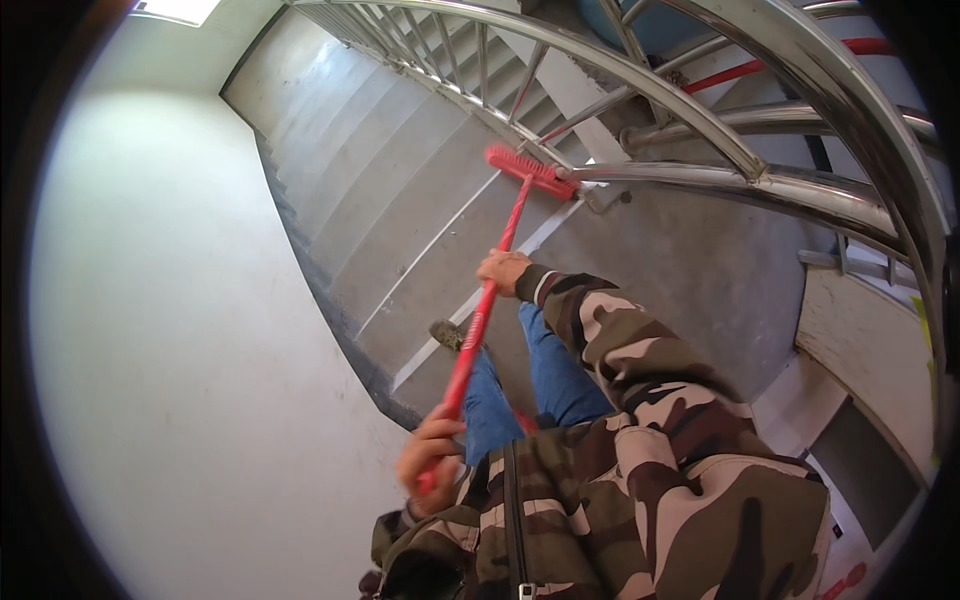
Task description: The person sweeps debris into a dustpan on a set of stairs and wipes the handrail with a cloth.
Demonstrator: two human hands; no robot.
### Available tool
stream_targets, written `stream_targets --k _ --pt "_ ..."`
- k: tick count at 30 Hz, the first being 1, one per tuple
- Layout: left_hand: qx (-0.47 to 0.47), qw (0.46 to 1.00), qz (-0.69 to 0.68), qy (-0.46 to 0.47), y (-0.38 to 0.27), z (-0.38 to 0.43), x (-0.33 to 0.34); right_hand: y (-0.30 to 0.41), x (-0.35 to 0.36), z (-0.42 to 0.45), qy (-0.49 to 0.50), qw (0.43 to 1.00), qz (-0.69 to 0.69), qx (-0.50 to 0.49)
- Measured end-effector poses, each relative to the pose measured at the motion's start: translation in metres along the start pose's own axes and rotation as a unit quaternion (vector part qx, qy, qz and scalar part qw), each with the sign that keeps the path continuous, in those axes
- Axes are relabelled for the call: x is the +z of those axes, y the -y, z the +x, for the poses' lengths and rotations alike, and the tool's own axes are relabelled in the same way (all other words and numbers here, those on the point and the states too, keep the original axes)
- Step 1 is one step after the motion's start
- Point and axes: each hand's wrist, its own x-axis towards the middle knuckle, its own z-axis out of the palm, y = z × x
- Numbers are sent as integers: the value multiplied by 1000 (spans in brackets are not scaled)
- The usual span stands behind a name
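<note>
Both hands hold a long red broom (471,341). My left hand (429,461) is wrapped around the top end of its handle, close to my waist and a little blurred. Farther down the handle, my right hand (504,271) grips it with the arm stretched forward. The red bristled head (529,172) lies at the railing side of the stairs, beside the foot of a metal post. It covers part of the pale line (551,225) along the top step's edge.
Concrete steps (375,195) run away ahead, with a white wall (187,322) on the left. A stainless steel railing (630,67) curves along the right. My shoe (447,334) is at the step edge. Landing floor (690,270) extends to the right.
</note>
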Motion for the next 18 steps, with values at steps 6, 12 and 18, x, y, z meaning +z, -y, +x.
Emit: stream_targets --k 6,12,18 --pt "153 970 148 117 -27 17 -2 31 45 16 -109 982 137 -65" --pt "205 965 129 102 -90 20 -18 94 5 17 -216 945 242 -43" --pt "248 959 -119 68 -163 85 -7 149 -70 4 -425 829 357 69"
